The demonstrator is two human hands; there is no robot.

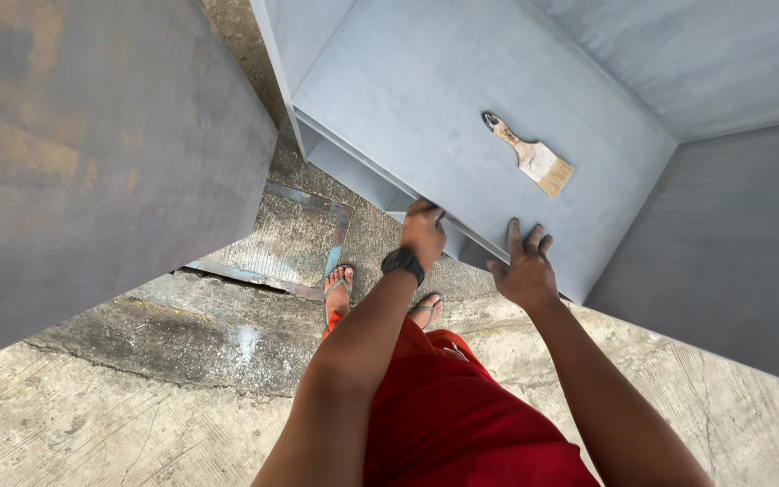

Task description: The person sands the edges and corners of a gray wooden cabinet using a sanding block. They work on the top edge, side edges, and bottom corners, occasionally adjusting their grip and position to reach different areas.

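Both bare arms reach forward and down. The left hand (423,233), a dark watch (403,263) on its wrist, curls its fingers under. The right hand (523,267) lies flat, palm down, fingers spread forward.

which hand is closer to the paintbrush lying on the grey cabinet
Right. The right hand rests on the cabinet panel just below the paintbrush; the left hand grips the edge farther left.

One head-worn view, looking steeply down

The camera sits at the person's head and faces almost straight down along both forearms, close to the grey cabinet (498,135) in front and farther from the concrete floor (137,397) and sandalled feet below; no second view overlaps it.
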